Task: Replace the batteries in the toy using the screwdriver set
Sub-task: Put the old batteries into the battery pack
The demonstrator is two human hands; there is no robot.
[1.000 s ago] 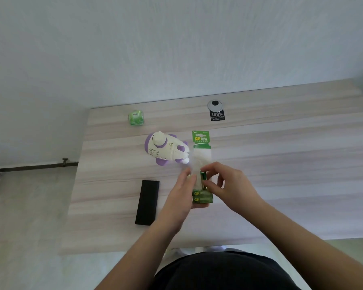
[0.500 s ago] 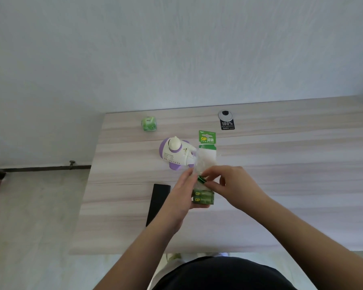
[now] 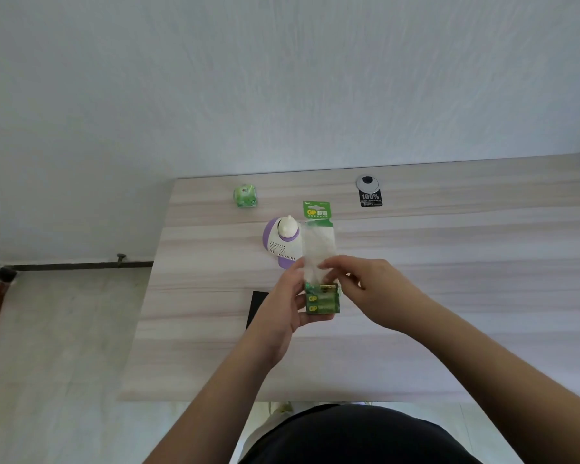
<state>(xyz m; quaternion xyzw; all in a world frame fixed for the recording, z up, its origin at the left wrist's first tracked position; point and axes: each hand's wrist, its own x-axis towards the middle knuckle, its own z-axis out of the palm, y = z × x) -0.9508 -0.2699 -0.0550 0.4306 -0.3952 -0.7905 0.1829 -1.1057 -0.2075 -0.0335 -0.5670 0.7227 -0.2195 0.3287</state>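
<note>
both hands work at the battery pack, held above the near middle of the table. our left hand grasps the pack's lower end from the left, fingers curled under it and thumb on its near-left edge. our right hand comes in from the right, fingertips pinching at the top of the cells, where the clear wrapper begins; whether a cell is already pinched we cannot tell. the pack's long axis runs near to far, green header card at the far end. we judge the next pull must draw a cell away to the right, so the right hand is the working hand. left of the hands lies a black case, partly hidden, likely the screwdriver set. farther, just behind the wrapper, stands the white-and-purple toy, untouched.
</note>
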